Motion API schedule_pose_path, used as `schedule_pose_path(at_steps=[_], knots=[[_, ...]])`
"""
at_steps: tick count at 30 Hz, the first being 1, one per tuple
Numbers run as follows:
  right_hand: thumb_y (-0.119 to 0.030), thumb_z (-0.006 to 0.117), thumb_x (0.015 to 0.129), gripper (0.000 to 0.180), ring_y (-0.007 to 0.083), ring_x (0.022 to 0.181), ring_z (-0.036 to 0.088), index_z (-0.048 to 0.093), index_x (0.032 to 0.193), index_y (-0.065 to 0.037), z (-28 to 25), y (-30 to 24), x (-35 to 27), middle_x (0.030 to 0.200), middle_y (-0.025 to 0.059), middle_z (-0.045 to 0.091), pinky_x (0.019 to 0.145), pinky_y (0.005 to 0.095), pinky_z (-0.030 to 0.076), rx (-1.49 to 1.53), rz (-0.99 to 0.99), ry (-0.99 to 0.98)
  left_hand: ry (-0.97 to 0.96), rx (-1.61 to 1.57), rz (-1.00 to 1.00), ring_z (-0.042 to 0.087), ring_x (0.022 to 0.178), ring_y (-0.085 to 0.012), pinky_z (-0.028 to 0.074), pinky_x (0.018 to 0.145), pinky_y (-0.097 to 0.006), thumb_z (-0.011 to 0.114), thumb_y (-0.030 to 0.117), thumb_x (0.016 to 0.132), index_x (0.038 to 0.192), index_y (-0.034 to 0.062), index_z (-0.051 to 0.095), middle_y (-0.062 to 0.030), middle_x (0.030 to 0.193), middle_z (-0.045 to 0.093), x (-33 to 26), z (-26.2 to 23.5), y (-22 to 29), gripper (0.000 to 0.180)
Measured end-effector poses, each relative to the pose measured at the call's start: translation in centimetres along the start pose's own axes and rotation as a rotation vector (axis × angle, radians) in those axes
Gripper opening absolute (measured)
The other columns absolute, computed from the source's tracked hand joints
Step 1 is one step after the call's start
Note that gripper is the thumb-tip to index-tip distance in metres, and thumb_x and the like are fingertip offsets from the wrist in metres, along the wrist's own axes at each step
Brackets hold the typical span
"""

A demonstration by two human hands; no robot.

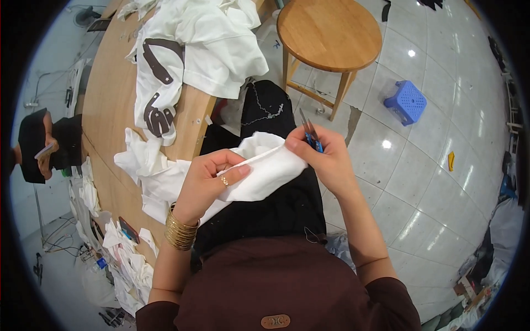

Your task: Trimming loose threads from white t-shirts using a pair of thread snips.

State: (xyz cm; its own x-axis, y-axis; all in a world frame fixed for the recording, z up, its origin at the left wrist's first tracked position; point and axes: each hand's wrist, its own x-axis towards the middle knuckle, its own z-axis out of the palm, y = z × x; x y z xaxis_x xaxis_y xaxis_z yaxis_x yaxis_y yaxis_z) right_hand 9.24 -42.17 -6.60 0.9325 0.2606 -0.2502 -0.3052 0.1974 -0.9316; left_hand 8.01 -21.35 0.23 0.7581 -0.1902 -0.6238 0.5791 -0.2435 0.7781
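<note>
A white garment [270,175] is stretched between my two hands above my lap, its rest trailing left onto the wooden table. My left hand [212,179] pinches the cloth near its edge, thumb on top; a ring and gold bangles are on that hand and wrist. My right hand [326,157] grips the cloth's far corner between thumb and finger. Blue-handled thread snips [312,138] sit in the same hand, blades pointing up and away from the cloth. Part of the snips is hidden by my fingers.
More white garments with dark prints [215,52] are heaped on the wooden table [118,71]. White scraps [130,265] and a phone [128,229] lie at its near left. A round wooden stool [331,33] and blue plastic stool [408,102] stand on the tiled floor. Another person [38,143] is at far left.
</note>
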Motion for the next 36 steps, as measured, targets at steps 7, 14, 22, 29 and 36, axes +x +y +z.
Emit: schedule_pose_path(at_steps=[7,14,22,29,36], knots=[[-0.019,0.061,0.086,0.017,0.0019,0.060,0.042,0.060,0.082,-0.002,1.1,-1.7,0.2,0.064,-0.0060,0.051,0.052,0.0191,0.032,0.105,0.122,-0.001,0.066,0.016,0.099,0.042,0.067,-0.0011,0.037,0.061,-0.017,0.051,0.015,0.092,0.084,-0.0015,0.058,0.0063,0.072,0.051,-0.4,-0.5,0.1,0.020],[-0.013,0.066,0.079,0.015,0.0038,0.060,0.036,0.063,0.091,-0.004,2.7,-1.1,1.2,0.077,-0.0036,0.057,0.054,0.0190,0.031,-0.359,-0.276,0.172,0.086,0.019,0.105,0.042,0.069,-0.0012,0.037,0.062,-0.017,0.050,0.014,0.092,0.085,-0.0020,0.059,0.0056,0.074,0.052,-0.5,-1.2,-0.2,0.019],[-0.011,0.066,0.079,0.011,0.0071,0.071,0.053,0.062,0.085,-0.002,5.0,-1.7,3.0,0.075,-0.0007,0.059,0.065,0.0223,0.042,-0.019,-0.069,-0.027,0.040,0.062,0.238,0.052,0.073,-0.0028,0.042,0.066,-0.018,0.064,0.011,0.083,0.088,-0.0015,0.062,0.0015,0.078,0.061,-0.4,-3.0,-0.8,0.013],[0.000,0.064,0.074,0.033,0.0085,0.088,0.053,0.062,0.105,-0.009,6.5,-3.5,3.7,0.101,0.0030,0.058,0.061,0.0219,0.041,-0.314,-0.334,-0.148,0.073,0.035,0.223,0.051,0.072,-0.0024,0.042,0.064,-0.019,0.066,0.010,0.082,0.088,-0.0009,0.062,0.0009,0.079,0.061,-0.1,-4.2,-1.2,0.013],[-0.004,0.065,0.076,0.009,0.0078,0.068,0.050,0.063,0.085,-0.006,7.8,-2.5,4.6,0.082,-0.0004,0.056,0.054,0.0206,0.035,-0.315,-0.227,-0.032,0.165,-0.001,0.196,0.051,0.069,-0.0022,0.042,0.061,-0.019,0.067,0.013,0.081,0.086,-0.0003,0.063,0.0018,0.075,0.061,-0.3,-5.4,-2.1,0.014]])
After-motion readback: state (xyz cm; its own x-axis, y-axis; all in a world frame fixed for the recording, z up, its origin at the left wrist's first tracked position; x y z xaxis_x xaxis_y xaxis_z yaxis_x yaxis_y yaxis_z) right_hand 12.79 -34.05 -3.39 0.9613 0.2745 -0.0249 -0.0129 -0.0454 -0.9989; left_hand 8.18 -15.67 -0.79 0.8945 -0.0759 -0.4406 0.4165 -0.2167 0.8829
